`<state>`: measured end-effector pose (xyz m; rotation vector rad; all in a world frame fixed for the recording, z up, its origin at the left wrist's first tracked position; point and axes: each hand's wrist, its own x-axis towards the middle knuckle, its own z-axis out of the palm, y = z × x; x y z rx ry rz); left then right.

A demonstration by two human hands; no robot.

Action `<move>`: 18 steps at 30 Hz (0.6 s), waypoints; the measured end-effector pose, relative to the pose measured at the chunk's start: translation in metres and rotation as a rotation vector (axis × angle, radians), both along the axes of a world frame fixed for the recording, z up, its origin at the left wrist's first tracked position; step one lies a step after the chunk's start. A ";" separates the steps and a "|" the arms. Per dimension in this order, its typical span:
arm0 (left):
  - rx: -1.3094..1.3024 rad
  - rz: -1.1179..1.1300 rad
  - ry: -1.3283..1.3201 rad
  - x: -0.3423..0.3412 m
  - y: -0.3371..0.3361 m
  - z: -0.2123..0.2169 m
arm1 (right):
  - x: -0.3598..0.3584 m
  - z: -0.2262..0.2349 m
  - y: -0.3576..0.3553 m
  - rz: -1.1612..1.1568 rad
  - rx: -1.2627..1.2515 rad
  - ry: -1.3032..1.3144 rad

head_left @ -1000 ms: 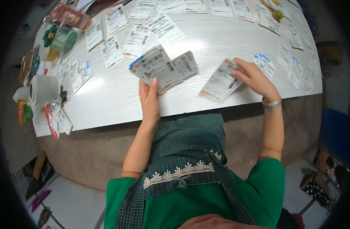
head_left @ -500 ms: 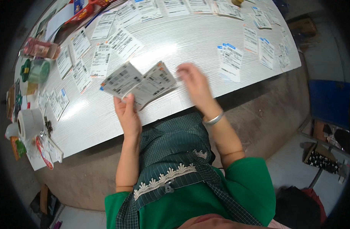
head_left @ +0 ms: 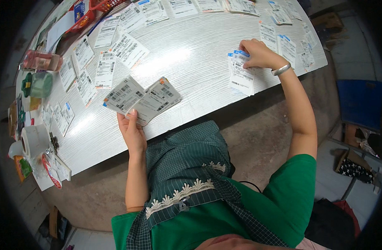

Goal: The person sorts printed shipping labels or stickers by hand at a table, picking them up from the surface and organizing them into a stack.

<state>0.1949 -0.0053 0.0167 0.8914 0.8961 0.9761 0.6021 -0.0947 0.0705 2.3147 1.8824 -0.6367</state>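
Observation:
My left hand (head_left: 133, 134) is closed on a fanned stack of white shipping labels (head_left: 146, 104), thumb on top, just above the table's near edge. The slips carry barcodes and print, with orange and blue corners. Off to the right, my right hand (head_left: 257, 54) has its thumb and fingers closed at the upper end of a small pile of blue-topped shipping labels (head_left: 241, 80). The fingers partly cover the top slip, so how many they grip is hidden. A silver bangle (head_left: 281, 69) circles that wrist.
More label piles lie in an arc over the white table (head_left: 191, 62), including several on the left (head_left: 105, 70). A red basket (head_left: 84, 21), a green-lidded jar (head_left: 40, 84), a pink container (head_left: 43, 61) and a tape roll (head_left: 34, 139) stand along the left side.
My right hand has moved right and away from me, from beside the held stack to the blue-topped pile. The left hand with its stack has shifted slightly left and nearer.

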 end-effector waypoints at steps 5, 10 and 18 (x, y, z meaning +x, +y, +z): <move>0.003 -0.008 -0.013 -0.002 0.002 0.002 | 0.002 -0.012 -0.018 0.075 0.178 -0.041; -0.011 -0.016 0.018 -0.010 0.005 -0.006 | -0.063 0.015 -0.006 0.048 0.169 0.189; -0.097 -0.270 -0.024 -0.005 0.008 0.014 | -0.222 0.049 0.057 0.512 0.634 0.162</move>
